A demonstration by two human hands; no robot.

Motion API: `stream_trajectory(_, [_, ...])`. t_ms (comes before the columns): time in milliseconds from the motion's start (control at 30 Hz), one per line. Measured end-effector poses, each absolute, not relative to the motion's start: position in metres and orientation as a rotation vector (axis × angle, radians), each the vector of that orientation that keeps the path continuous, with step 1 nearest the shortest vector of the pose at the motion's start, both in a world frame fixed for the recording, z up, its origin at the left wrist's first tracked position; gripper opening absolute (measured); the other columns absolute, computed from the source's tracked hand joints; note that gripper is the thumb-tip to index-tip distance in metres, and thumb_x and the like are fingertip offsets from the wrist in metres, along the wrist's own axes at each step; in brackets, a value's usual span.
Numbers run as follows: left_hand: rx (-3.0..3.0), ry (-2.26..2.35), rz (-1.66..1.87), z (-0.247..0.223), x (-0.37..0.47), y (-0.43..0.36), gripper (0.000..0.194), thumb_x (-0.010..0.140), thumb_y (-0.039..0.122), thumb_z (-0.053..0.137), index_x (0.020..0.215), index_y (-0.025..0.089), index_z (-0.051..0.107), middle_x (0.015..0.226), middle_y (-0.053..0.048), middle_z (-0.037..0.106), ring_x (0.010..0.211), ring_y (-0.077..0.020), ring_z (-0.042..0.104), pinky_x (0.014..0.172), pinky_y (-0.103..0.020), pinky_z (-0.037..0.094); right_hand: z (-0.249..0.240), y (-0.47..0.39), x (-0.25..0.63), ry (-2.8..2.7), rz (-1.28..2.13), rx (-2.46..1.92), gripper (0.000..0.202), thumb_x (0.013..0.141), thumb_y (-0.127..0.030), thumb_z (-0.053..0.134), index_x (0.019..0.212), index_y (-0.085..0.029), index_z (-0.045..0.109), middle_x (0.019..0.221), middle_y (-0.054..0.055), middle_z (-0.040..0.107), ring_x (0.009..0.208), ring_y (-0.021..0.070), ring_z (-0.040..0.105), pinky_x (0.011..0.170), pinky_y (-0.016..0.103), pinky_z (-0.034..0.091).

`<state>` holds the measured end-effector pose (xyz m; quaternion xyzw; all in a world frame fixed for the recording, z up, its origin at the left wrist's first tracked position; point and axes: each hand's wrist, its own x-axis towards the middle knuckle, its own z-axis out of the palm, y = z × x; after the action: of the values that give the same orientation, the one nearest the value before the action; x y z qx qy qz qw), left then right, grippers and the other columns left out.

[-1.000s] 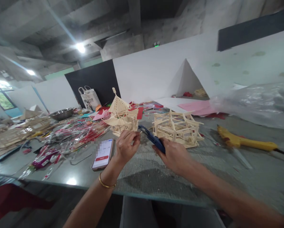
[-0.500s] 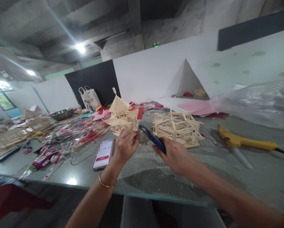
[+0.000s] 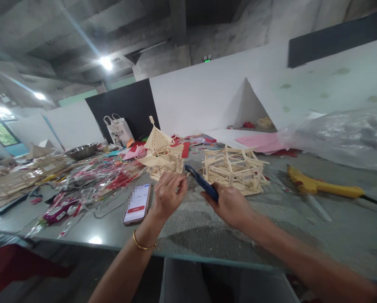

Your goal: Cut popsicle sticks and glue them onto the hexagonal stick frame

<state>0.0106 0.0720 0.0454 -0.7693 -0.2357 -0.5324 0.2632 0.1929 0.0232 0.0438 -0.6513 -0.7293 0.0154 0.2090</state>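
Between its thumb and fingers, my left hand (image 3: 169, 192) pinches a short thin wooden stick (image 3: 188, 174). My right hand (image 3: 231, 206) is closed around a pair of blue pliers (image 3: 203, 185), whose head points up and left, close to the stick's end. It is unclear whether the jaws touch the stick. Just behind my left hand stands a pale wooden stick pavilion model (image 3: 160, 149) with tiered roofs. Beyond my right hand is an open wooden stick frame (image 3: 234, 168) with no roof covering.
A phone (image 3: 137, 205) showing a timer lies left of my left hand. On the right rests a yellow glue gun (image 3: 327, 187) with a black cord. Plastic packets (image 3: 112, 172) and a purple tool (image 3: 60, 210) crowd the left side. Clear plastic sheeting (image 3: 340, 136) lies at back right.
Both hands have barely shifted. The small stick shows more clearly between my left fingertips and the pliers' head. The view has turned very slightly.
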Motion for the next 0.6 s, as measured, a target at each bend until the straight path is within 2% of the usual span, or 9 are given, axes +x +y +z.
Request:
stream_trajectory(267, [-2.171,-0.825,-1.565,0.0439,0.0039,0.0741,0.011,0.082,0.012,0.053,0.079,0.017,0.062,0.074,-0.002,0.068,0.069,-0.0114,0.060,0.069,-0.023,0.046,0.0434,0.0252,0.1904,-2.057,0.197,-1.567,0.025,0.092,-0.036,0.041,0.094,-0.016,0.056,0.089,0.010,0.069,0.087,0.0220,0.064,0.072,0.027,0.039])
stream_trajectory(600, [-2.418,-0.983,-1.666,0.0471,0.0007,0.0723,0.014,0.087,0.020,0.051,0.082,0.017,0.063,0.073,-0.001,0.067,0.069,-0.0116,0.062,0.065,-0.022,0.045,0.0407,0.0247,0.1917,-2.018,0.154,-1.648,0.027,0.090,-0.036,0.041,0.099,-0.015,0.055,0.088,0.013,0.069,0.081,0.0237,0.064,0.066,0.029,0.037])
